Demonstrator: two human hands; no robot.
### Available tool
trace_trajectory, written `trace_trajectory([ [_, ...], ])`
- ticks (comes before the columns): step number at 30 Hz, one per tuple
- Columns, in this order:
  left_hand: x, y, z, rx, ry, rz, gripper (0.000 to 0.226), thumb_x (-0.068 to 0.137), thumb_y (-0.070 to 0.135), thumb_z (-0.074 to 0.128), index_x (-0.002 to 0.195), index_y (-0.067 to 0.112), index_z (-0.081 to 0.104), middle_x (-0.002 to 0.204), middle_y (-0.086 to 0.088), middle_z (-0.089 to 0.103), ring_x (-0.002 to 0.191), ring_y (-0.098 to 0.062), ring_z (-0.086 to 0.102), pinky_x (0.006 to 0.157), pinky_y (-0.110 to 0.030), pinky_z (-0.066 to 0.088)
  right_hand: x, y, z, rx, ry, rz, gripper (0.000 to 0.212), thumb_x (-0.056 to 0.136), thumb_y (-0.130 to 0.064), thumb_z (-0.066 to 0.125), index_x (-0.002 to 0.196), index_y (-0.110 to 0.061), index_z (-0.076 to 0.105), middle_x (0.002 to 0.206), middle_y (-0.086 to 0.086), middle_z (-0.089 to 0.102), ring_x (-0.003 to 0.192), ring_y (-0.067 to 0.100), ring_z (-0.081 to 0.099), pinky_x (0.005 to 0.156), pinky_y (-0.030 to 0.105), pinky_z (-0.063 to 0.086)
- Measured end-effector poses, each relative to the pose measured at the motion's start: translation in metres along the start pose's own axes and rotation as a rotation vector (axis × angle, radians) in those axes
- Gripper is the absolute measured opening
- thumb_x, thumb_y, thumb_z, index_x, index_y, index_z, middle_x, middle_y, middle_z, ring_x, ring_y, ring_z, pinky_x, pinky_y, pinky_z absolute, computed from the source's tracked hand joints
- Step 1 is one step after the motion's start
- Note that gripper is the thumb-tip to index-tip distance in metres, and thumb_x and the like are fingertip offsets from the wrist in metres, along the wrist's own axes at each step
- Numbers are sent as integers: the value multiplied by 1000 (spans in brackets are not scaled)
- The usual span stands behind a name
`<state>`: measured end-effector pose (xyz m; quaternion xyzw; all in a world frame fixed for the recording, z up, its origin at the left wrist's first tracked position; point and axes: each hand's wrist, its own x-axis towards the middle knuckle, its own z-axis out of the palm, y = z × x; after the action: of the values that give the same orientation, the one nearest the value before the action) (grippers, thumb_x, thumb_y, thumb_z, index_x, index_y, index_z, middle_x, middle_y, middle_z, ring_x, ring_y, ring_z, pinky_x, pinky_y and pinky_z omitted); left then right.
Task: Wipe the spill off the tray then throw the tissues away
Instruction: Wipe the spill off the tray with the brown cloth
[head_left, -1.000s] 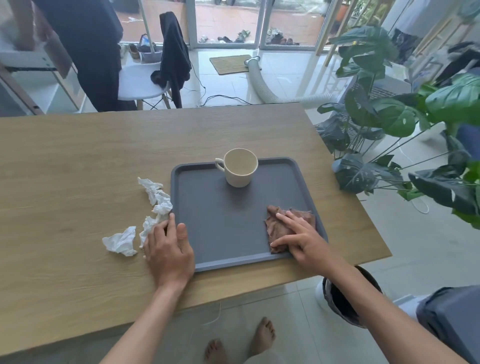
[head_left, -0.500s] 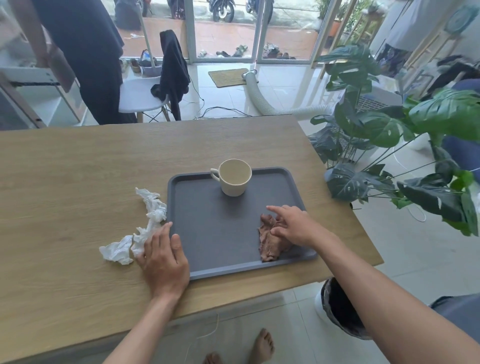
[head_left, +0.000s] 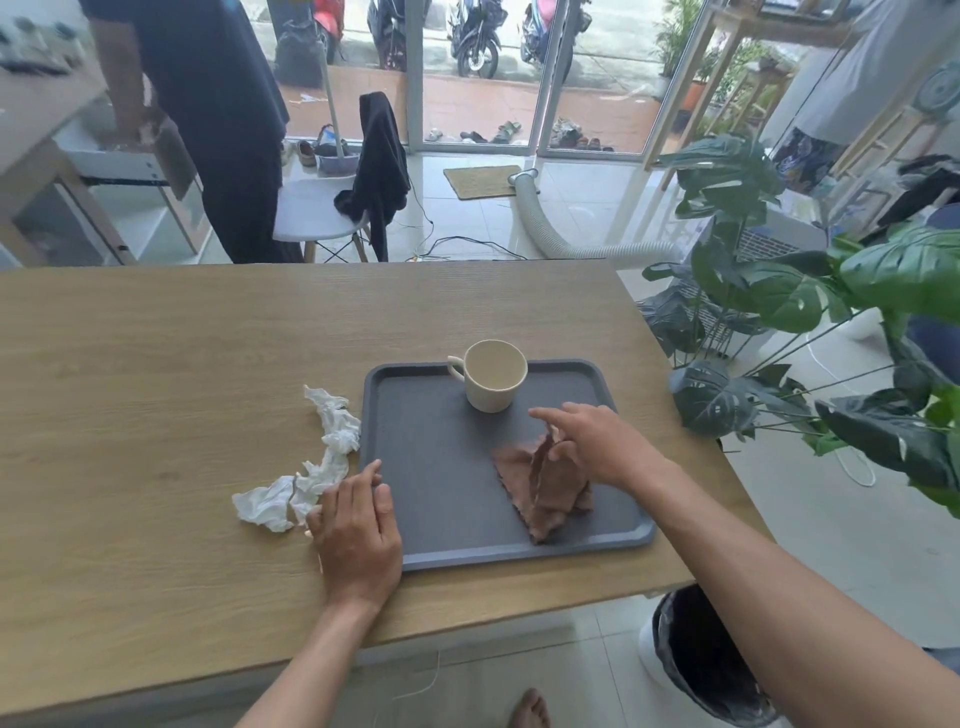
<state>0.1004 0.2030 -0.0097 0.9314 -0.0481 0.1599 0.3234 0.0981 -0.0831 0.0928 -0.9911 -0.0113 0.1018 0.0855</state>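
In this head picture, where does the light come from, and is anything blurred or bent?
Head view: daylight enters through the glass doors behind; the floor tiles glare; uprights at the right lean, wide-lens distortion; the right hand, pinching the brown tissue, looks slightly soft.

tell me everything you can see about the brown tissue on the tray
The brown tissue is a crumpled, soaked-looking sheet stained reddish brown, with a ragged edge. It lies on the near right part of the grey tray, mostly flat, with one fold raised where the right hand pinches it. Nothing else touches it.
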Motion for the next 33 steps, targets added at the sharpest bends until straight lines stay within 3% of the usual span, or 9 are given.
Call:
trace_trajectory([
  [3, -1, 0, -1, 1, 2, 5, 37, 96, 31, 34, 116, 16, 61, 98, 1, 65, 95, -20, 52, 82, -38, 32, 0, 0, 2, -111, -91, -64, 47, 92, -21, 56, 137, -28, 48, 115, 5, 57, 111, 26, 50, 87, 34, 36],
  [6, -2, 0, -1, 2, -3, 13, 37, 96, 32, 34, 116, 17, 61, 98, 3, 64, 95, -20, 53, 82, -37, 32, 7, -6, 8, -197, -32, -201, 21, 92, -16, 57, 109, -20, 68, 104, 6, 57, 102, 28, 49, 77, 30, 32],
  [10, -1, 0, 0, -19, -5, 2, 37, 96, 33, 34, 116, 17, 61, 99, 4, 64, 96, -18, 52, 83, -37, 32, 21, -12, 13, -165, 13, -230, 13, 89, -17, 59, 97, -17, 69, 103, 5, 57, 99, 26, 48, 81, 32, 38],
  [16, -2, -2, 0, -34, 10, 16, 35, 96, 32, 35, 116, 18, 60, 99, 5, 63, 97, -19, 54, 86, -39, 35, 29, -14, 29, -76, -138, -257, 7, 86, -20, 62, 90, -22, 68, 148, -5, 40, 136, 22, 31, 101, 41, 35],
  [19, -1, -2, 0, -36, 5, 19, 36, 96, 33, 35, 116, 18, 60, 99, 5, 63, 97, -20, 54, 86, -40, 36, 31, -21, 36, -127, -245, -251, 10, 86, -23, 59, 87, -32, 62, 152, -20, 28, 142, 15, 20, 99, 52, 36],
  [21, -1, -2, 0, -49, 4, 19, 36, 96, 33, 34, 116, 18, 60, 99, 6, 62, 97, -19, 54, 86, -41, 36, 33, -22, 36, -152, -228, -282, 6, 85, -25, 59, 86, -32, 60, 145, -21, 38, 135, 14, 29, 96, 47, 38],
  [23, -1, -2, 0, -54, 1, 22, 36, 96, 34, 34, 116, 19, 60, 100, 6, 62, 98, -19, 53, 87, -40, 36, 36, -22, 35, -234, -138, -396, 2, 80, -26, 62, 81, -28, 62, 117, -11, 59, 114, 18, 48, 91, 38, 38],
  [26, -2, -1, -2, -67, -3, 33, 36, 96, 33, 33, 117, 19, 59, 102, 7, 61, 101, -17, 53, 90, -39, 35, 38, -22, 31, -320, -36, -467, 7, 73, -25, 67, 71, -26, 60, 77, -10, 64, 84, 20, 56, 82, 35, 42],
  [33, -1, 3, -4, -131, -61, 148, 32, 92, 39, 45, 116, 23, 59, 108, 10, 61, 110, -12, 53, 98, -37, 32, 33, -37, 13, -148, 125, -431, 4, 86, -18, 55, 84, -20, 58, 82, -2, 61, 88, 24, 54, 88, 34, 45],
])
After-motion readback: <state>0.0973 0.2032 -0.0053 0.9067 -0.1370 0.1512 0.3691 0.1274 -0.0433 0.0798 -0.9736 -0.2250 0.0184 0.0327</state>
